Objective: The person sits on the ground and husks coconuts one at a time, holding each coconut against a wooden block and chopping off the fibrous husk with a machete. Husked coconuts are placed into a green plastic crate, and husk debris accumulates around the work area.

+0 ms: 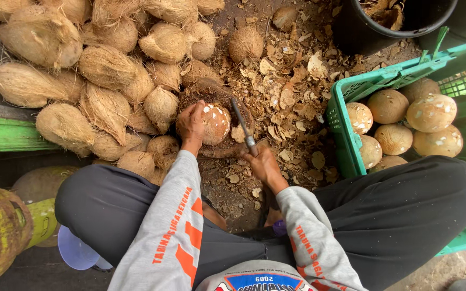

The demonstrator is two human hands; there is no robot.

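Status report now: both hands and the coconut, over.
Left hand grips coconut on block. Right hand holds knife beside it. Shell scraps all around.

Soft even daylight, perhaps slight edge distortion.

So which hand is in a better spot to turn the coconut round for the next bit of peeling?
The left hand. It already rests on the half-peeled coconut, its grip wrapped over the side. The right hand is busy: its grip is shut on the knife, whose blade sits beside the coconut.
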